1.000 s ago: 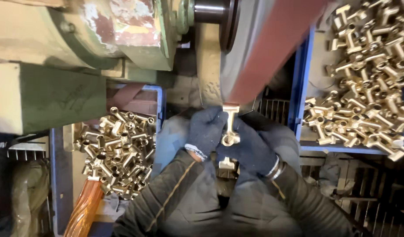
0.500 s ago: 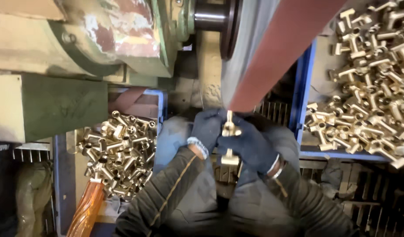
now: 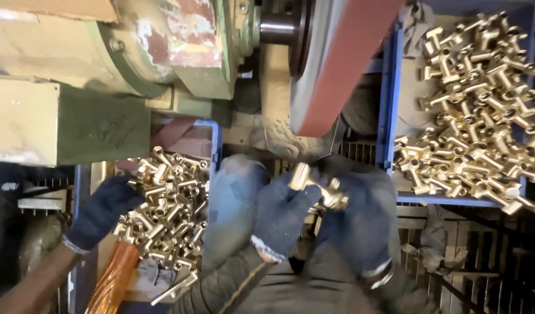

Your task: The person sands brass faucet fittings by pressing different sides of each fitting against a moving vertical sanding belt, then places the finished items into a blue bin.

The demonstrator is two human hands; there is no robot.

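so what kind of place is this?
Most likely a metal finishing workshop. A belt sander on a worn green machine, blue bins of brass fittings, and gloved hands, left hand and right hand, holding one brass fitting.

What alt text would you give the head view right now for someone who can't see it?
Two dark-gloved hands, left hand and right hand, hold a brass fitting just below a reddish sanding belt. Blue bins of brass fittings sit left and right; another person's gloved hand reaches the left one.
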